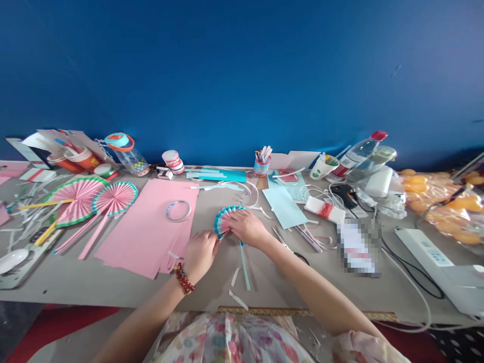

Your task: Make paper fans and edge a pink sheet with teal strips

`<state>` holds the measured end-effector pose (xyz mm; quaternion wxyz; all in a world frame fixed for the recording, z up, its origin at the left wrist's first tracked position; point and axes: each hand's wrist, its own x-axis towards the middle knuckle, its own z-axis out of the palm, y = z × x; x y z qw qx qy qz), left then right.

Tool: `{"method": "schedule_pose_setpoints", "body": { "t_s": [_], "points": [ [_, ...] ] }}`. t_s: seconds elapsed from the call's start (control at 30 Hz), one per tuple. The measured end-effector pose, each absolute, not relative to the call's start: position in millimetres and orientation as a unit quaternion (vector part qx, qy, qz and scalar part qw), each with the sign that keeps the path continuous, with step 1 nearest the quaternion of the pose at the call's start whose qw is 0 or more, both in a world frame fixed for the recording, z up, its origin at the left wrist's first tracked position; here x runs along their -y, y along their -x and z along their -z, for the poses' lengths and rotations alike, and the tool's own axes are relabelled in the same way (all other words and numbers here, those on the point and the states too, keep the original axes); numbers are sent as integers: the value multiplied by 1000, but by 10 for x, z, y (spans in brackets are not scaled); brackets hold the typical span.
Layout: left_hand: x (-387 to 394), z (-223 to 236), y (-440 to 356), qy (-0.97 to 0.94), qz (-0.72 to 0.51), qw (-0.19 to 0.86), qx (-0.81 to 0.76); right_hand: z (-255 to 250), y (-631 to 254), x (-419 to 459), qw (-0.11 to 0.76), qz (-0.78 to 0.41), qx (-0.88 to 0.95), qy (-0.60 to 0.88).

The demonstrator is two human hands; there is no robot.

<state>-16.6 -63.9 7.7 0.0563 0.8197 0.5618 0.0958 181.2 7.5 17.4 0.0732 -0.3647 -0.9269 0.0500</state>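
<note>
A small pleated paper fan (222,220), pink with a blue-and-white edge, is between my hands above the table. My right hand (247,228) is closed over its right side and covers much of it. At its lower left edge, my left hand (201,252) pinches the paper with fingers bent together; the thumb tip is hard to make out. A pale blue paper strip (245,267) hangs down below the fan towards me. To the left lie finished-looking round fans (115,198) with pink strip handles. Pink paper sheets (147,227) lie beside my left hand, with a silver ring (178,210) on top.
Scissors (287,243) lie right of my right forearm, near light blue paper (284,206) and a card of red thread (324,209). A pen cup (261,165) and a bottle (355,155) stand along the blue wall. A power strip (427,252) and cables are at the right.
</note>
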Motion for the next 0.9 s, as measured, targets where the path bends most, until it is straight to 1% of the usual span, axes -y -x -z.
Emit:
{"method": "schedule_pose_setpoints", "body": {
  "t_s": [0.23, 0.57, 0.8, 0.9],
  "points": [
    [719, -72, 276, -822, -97, 71, -557, -143, -1808, -125, 67, -58, 926, 367],
    [876, 31, 421, -803, -129, 98, -573, -93, -1785, -162, 72, -69, 929, 356],
    [1038, -17, 596, -802, -137, 72, -577, -100, -1806, -152, 74, -75, 927, 359],
    [1109, 15, 634, -800, -138, 77, -579, -109, -1794, -135, 75, -78, 927, 359]
  ]
}}
